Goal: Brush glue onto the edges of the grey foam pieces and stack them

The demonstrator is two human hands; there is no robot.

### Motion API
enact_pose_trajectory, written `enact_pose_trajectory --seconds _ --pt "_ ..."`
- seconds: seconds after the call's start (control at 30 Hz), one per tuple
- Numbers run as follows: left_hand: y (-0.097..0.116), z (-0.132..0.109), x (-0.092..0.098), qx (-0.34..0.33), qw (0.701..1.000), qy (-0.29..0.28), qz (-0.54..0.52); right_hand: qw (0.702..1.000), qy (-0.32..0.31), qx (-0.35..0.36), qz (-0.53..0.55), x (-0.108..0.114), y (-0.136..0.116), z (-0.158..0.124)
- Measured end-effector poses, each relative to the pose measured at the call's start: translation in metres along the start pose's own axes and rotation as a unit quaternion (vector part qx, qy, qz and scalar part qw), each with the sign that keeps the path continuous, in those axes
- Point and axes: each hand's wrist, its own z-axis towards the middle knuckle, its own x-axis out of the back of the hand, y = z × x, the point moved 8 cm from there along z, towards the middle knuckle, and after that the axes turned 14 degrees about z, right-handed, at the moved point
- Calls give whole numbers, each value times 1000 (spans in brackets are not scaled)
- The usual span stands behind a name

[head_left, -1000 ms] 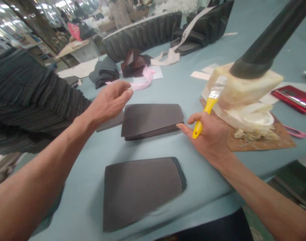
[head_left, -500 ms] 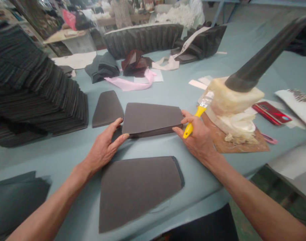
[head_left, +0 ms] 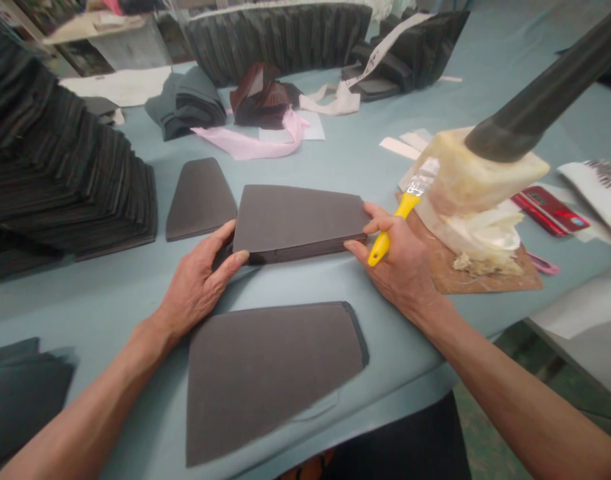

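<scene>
A stack of dark grey-brown, tapered fabric pieces point(head_left: 298, 223) lies between my hands. At its wide left end, my left hand point(head_left: 198, 277) has the thumb on the near corner and the fingers against the edge. The narrow right end is pinched by my right hand point(head_left: 398, 260), which also keeps a yellow-handled paintbrush point(head_left: 408, 207) tucked between its fingers, bristles pointing up and away. Whether the stack touches the table is hard to tell. Nearer to me lies a larger dark piece point(head_left: 275, 380) with a darker band on its right edge. A smaller tapered stack point(head_left: 203, 199) sits to the left.
Tall piles of dark pieces point(head_left: 85, 180) rise at the left. On the right, a pale block with a black handle point(head_left: 500, 137) stands on a brown board point(head_left: 465, 283), near a red phone point(head_left: 550, 210). Behind are a pink cloth strip point(head_left: 250, 141) and a row of dark pieces point(head_left: 280, 40).
The camera view has tipped down and closer, so the background sits higher in the picture. Both hands keep their hold on the stack, and the brush stays in my right hand.
</scene>
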Motion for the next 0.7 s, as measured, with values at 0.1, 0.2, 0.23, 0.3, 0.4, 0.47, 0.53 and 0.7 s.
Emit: enact_pose_trajectory --seconds 0.1,0.2,0.23,0.3,0.4,0.47,0.53,0.7 --pt "0 0 0 5 1000 2 2 1000 -7 -6 -10 1 0 0" --pt "0 -1 0 6 1000 8 7 1000 -9 1 -21 1 -3 0" --pt "0 -1 0 4 1000 10 10 1000 -7 6 -22 2 -4 0" --pt "0 -2 0 0 1000 13 16 1000 -6 20 -22 2 -7 0" --pt "0 -2 0 -5 1000 18 21 999 -9 33 -26 1 -8 0" --pt "-1 -2 0 -8 999 23 23 999 -6 42 -26 1 -9 0" --pt "-2 -2 -1 -11 999 27 24 998 4 55 -21 2 -10 0" --pt "-8 -2 2 -21 998 44 33 998 13 63 -10 2 -12 1"
